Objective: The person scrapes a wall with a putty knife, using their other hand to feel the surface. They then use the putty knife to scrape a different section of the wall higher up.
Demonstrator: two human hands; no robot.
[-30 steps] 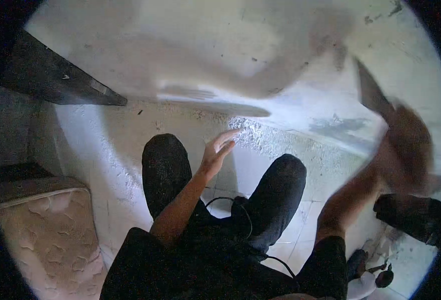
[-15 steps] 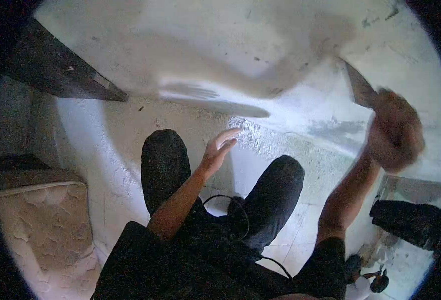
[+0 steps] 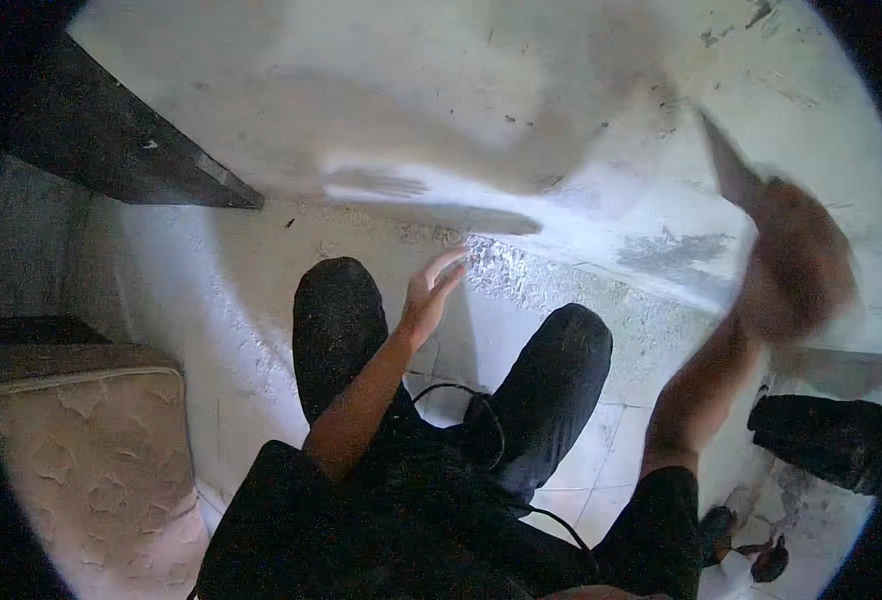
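My right hand [image 3: 799,265], blurred by motion, is closed around a scraper [image 3: 729,170]. Its flat metal blade points up and left, its tip close to the pale wall [image 3: 411,90]. Between my knees, my left hand [image 3: 427,297] hangs with its fingers stretched out and nothing in them. Beyond those fingertips, in the bright light along the foot of the wall, lie white flakes and crumbs [image 3: 506,270]. A dark grey rough patch [image 3: 671,250] marks the wall left of my right wrist.
A quilted beige mattress [image 3: 96,470] stands at the left. Above it, a dark panel [image 3: 131,135] juts in along the wall. My bent knees [image 3: 551,375] are in front of me over the tiled floor [image 3: 601,440]. A dark bundle-like thing [image 3: 826,440] is at the right.
My right hand and the scraper have shifted slightly, with the blade now seen narrower and tilted. My left hand has barely moved. The whole view has shifted a little.
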